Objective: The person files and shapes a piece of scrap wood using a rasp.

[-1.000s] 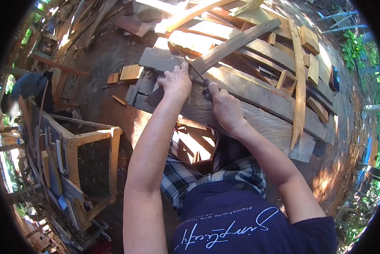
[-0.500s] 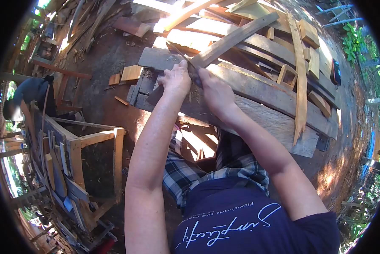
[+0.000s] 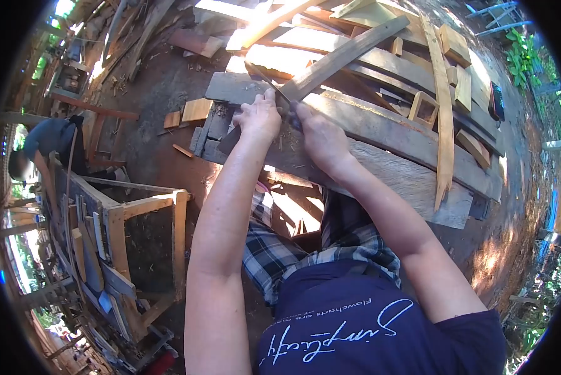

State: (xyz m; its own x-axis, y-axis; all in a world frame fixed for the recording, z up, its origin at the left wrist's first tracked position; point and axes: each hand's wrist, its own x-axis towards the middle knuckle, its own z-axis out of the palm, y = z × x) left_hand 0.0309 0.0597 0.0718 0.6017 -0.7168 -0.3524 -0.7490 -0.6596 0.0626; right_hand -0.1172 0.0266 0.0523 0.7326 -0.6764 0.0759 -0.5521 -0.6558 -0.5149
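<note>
Both my hands are close together over the grey plank bench (image 3: 233,89). My left hand (image 3: 260,119) is closed, its fingertips at a thin, dark, blade-like strip (image 3: 263,76) that slants up to the left. A dark flat sheet with a pointed corner (image 3: 229,141) shows beneath my left wrist. Just to the right, my right hand (image 3: 323,139) is wrapped round a small dark piece (image 3: 294,117), mostly covered by its fingers. Whether this piece joins the strip is hidden. Beyond my fingers, one end of a long wooden bar (image 3: 349,57) lies near the strip.
Planks and offcuts cover the bench's far side, with a narrow board (image 3: 443,119) across them. A phone-like dark object (image 3: 496,101) lies at right. Wood blocks (image 3: 197,110) rest on the ground. A wooden frame (image 3: 146,205) stands left, where another person (image 3: 52,140) bends over.
My right hand has shifted slightly right and toward me, while my left hand stays nearly in place. The view has moved a little, and the other person appears slightly farther right.
</note>
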